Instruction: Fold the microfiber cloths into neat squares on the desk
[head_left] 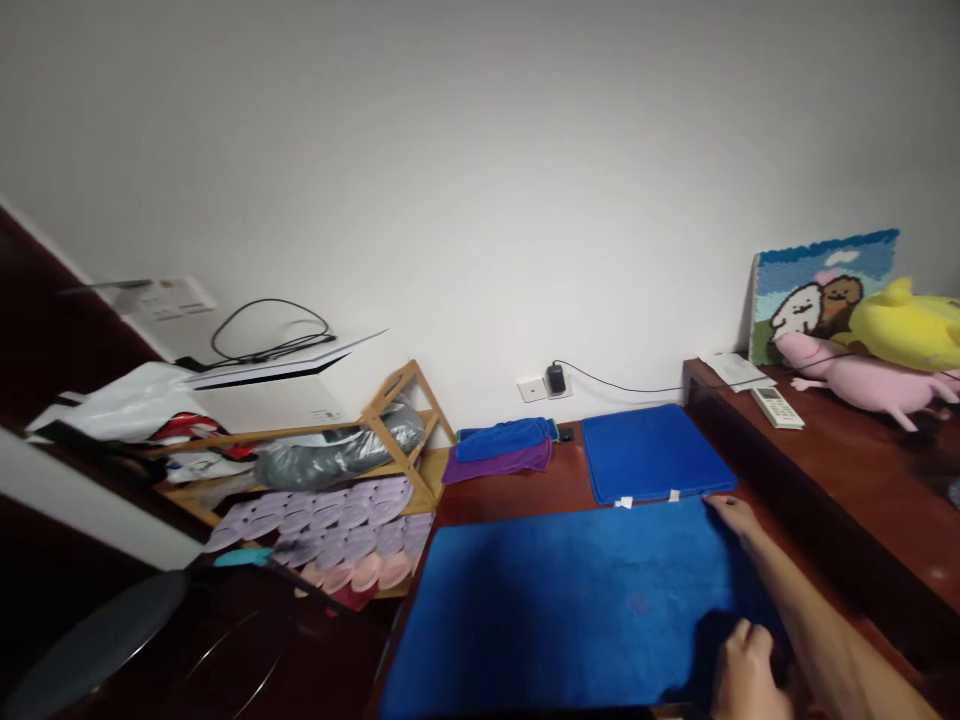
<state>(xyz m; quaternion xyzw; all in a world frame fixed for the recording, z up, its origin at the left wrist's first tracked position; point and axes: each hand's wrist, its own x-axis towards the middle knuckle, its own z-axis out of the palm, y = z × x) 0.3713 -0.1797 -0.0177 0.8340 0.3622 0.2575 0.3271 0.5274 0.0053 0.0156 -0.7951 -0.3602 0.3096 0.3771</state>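
A blue towel (570, 590) lies spread flat on the reddish-brown table, with a small faint mark toward its right side. At its far right corner, my right hand (733, 514) pinches the edge between thumb and fingers. My left hand (748, 672) is closed at the near right part of the same towel, its knuckles up and its fingertips hidden from view. Just beyond the towel's far edge sits a stack of folded blue towels (652, 455) with two white tags on its front edge.
Folded blue and purple cloths (499, 450) lie at the table's back left. A black charger (556, 378) sits in the wall socket, its cable running right. Plush toys (862, 375) and a remote (778, 408) rest on the raised right surface. A wooden rack (409, 420) holds slippers at left.
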